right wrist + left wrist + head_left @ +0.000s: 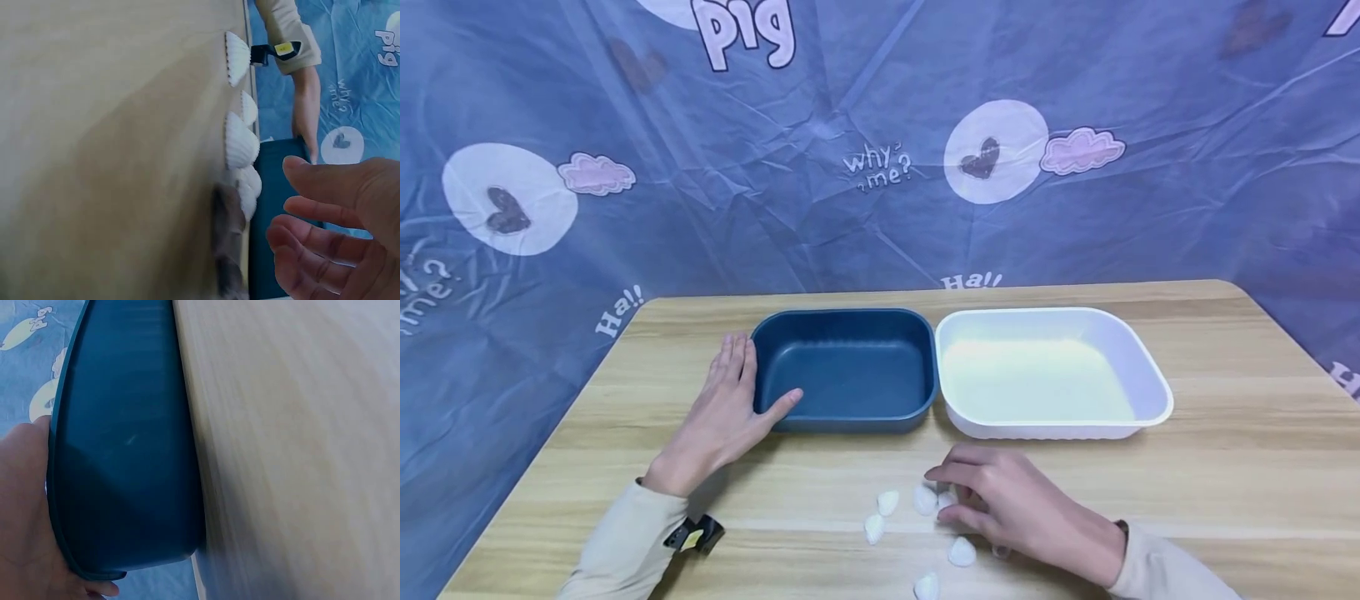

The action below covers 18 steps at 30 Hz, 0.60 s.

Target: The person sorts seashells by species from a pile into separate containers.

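In the head view my left hand (726, 417) rests against the left end of a dark blue basin (846, 424). Its fingers lie straight along the side, with the thumb over the front left corner; the left wrist view shows this hand (25, 506) at the basin's rim. My right hand (1007, 500) hovers over several white ribbed seashells (962, 552) on the table, fingers loosely bent. The right wrist view shows nothing between its thumb and fingers (312, 240). Beside the shells there, dark brownish pieces (228, 219) are too blurred to name.
A white basin (1052, 431) stands right of the blue one, their rims touching. Both are on a wooden table (1240, 467). Behind hangs a blue printed cloth (820, 208). A black strap device (695, 534) sits by the left wrist.
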### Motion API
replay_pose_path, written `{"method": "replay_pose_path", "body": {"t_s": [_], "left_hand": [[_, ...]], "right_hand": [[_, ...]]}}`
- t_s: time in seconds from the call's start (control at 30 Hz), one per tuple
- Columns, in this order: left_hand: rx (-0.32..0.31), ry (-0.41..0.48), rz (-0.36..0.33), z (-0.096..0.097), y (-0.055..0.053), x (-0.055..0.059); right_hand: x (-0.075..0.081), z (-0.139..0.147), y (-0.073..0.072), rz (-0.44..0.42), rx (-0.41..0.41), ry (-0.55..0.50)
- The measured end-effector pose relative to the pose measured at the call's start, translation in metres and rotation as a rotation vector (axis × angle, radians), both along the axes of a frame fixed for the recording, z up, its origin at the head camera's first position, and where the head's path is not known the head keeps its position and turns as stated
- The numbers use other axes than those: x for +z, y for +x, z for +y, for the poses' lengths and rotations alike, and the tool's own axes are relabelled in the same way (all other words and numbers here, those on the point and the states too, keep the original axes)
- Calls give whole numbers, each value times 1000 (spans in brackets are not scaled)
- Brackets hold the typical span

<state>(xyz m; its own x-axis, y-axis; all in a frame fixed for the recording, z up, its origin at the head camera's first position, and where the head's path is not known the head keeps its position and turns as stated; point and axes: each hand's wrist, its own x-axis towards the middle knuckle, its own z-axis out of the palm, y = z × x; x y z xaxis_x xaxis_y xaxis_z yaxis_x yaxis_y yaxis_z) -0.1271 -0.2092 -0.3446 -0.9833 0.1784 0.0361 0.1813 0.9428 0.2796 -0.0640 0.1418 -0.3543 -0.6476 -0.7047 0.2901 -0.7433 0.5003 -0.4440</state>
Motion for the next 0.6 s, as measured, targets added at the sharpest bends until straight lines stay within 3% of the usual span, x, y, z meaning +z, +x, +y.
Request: {"method": "replay_pose_path", "body": {"t_s": [0.37,0.6], "left_hand": [[-6,-25,-18,2,-2,0],[-4,-23,-8,0,-2,0]], "right_hand": [[-11,-4,-4,-98,-10,6],[-16,-8,-7,-66,10,1]]}}
